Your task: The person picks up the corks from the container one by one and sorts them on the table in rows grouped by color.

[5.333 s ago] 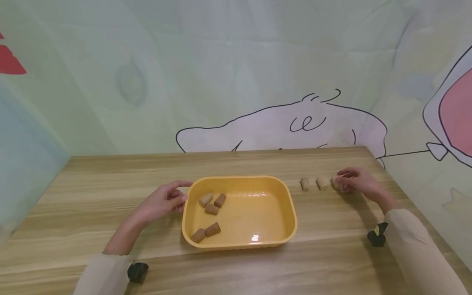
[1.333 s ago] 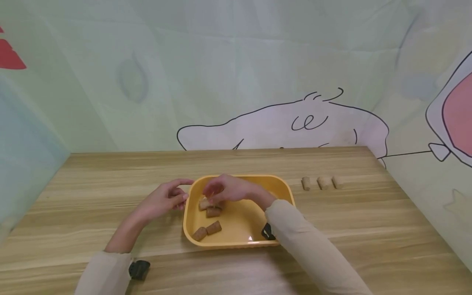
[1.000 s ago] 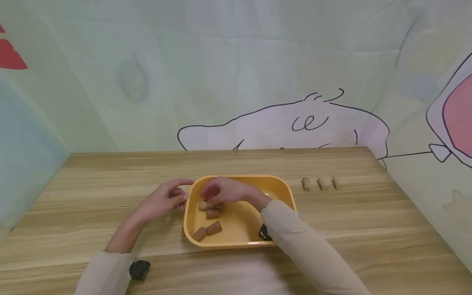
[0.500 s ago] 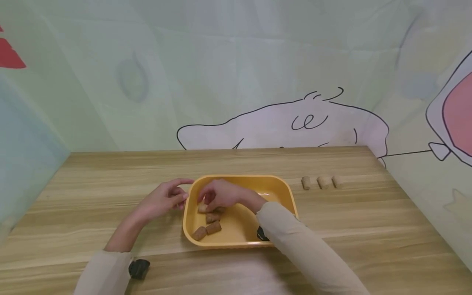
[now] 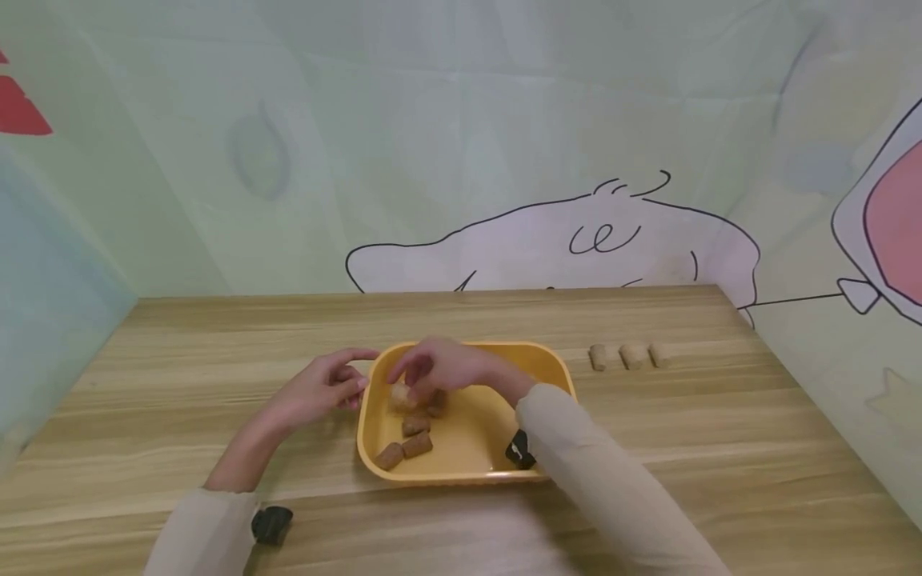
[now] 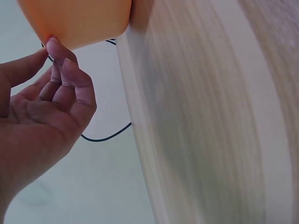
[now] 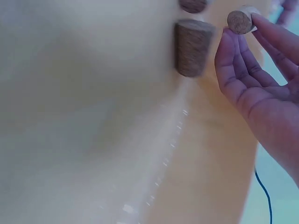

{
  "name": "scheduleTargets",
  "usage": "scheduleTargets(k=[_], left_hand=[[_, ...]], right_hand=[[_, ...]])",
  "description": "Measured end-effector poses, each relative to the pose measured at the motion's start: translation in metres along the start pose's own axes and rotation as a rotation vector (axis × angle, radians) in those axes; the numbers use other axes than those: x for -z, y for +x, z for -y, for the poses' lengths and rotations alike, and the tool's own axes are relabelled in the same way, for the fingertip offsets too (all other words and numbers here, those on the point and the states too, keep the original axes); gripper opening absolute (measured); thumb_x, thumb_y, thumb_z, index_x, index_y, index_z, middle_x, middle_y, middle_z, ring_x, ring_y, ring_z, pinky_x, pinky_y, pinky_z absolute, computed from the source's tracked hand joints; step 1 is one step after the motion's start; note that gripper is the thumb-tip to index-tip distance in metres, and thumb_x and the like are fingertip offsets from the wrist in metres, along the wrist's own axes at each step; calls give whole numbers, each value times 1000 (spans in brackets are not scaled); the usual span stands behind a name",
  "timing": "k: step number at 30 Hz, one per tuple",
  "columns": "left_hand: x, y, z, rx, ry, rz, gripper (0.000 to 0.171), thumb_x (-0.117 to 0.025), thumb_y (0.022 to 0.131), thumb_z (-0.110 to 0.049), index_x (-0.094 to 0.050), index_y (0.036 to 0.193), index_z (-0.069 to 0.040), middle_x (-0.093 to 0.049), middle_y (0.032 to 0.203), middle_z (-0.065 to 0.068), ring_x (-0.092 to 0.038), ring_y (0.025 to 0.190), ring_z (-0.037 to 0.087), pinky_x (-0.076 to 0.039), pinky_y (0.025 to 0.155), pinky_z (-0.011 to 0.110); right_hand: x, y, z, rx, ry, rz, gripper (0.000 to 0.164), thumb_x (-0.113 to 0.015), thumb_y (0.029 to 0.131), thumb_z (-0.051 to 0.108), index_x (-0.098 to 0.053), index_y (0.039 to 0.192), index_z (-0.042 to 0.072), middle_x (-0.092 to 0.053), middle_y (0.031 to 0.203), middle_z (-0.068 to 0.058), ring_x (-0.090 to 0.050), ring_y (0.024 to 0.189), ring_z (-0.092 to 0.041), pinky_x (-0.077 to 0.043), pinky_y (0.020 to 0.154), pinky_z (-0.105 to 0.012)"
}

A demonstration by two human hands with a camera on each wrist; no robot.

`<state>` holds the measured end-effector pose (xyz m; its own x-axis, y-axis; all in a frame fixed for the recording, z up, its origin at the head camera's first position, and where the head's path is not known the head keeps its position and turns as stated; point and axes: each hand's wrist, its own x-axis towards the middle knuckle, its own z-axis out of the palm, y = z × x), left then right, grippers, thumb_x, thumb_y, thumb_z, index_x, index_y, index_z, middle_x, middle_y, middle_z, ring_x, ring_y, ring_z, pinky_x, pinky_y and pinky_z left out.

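My right hand [image 5: 448, 366] is over the left part of a yellow plastic tray [image 5: 468, 478]. Between thumb and fingertips it pinches a light-coloured cork [image 7: 240, 22], held by its sides. Darker brown corks lie on the tray floor: one cork [image 5: 437, 404] beside the right fingers, another cork [image 5: 416, 426] below it, and two end to end, a cork [image 5: 418, 444] and a cork [image 5: 390, 456], near the front left corner. My left hand [image 5: 314, 392] touches the tray's left end from outside, index finger extended along the rim and thumb against the wall.
To the right of the tray, three light corks stand spaced in a row on the wooden table [image 5: 706, 456]: a left cork [image 5: 598, 358], a middle cork [image 5: 631, 357] and a right cork [image 5: 658, 355]. Behind the table hangs a printed cloth [image 5: 461, 160].
From placing a cork at the right-hand row, my right hand moved into the tray and now has a light cork lifted. One brown cork beside it shifted slightly. The left hand stayed put.
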<state>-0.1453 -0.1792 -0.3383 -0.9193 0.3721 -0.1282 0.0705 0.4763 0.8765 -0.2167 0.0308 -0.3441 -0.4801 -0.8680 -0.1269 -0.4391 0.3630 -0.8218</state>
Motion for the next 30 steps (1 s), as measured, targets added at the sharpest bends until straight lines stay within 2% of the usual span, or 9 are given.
scheduleTargets(k=[9,13,18,25,30], left_hand=[[-1,0,0,5,2,-5,41,-48,93,-2,-38,132,7,-56,77,7,-52,70,18,-46,65,32],[-2,0,-1,13,14,-12,40,-48,93,-2,-38,131,7,-56,76,7,-52,69,18,-46,63,32],[-3,0,0,30,28,-23,40,-48,93,-2,-39,131,6,-56,76,7,-52,69,18,-46,64,32],[-4,-1,0,23,33,-26,40,-48,93,-2,-39,131,6,-56,77,7,-52,70,19,-45,64,32],[-4,-1,-1,15,22,-25,40,-48,93,-3,-39,131,6,-55,77,7,-51,69,19,-45,63,31]], right_hand=[[34,-26,14,-47,167,-51,31,-62,83,0,-58,113,0,-59,93,-10,-59,79,-19,-50,74,-34],[53,-41,17,-52,157,-103,29,-61,84,1,-59,113,2,-58,95,-11,-59,80,-22,-50,75,-36],[75,-66,15,-102,110,-194,28,-61,85,3,-61,112,4,-59,96,-12,-61,80,-25,-51,73,-35],[99,-113,-13,-191,77,-285,31,-59,86,5,-57,117,1,-58,100,-14,-61,82,-26,-51,74,-36],[113,-153,-42,-273,108,-355,34,-58,87,6,-53,119,-5,-58,99,-18,-61,82,-27,-50,76,-40]])
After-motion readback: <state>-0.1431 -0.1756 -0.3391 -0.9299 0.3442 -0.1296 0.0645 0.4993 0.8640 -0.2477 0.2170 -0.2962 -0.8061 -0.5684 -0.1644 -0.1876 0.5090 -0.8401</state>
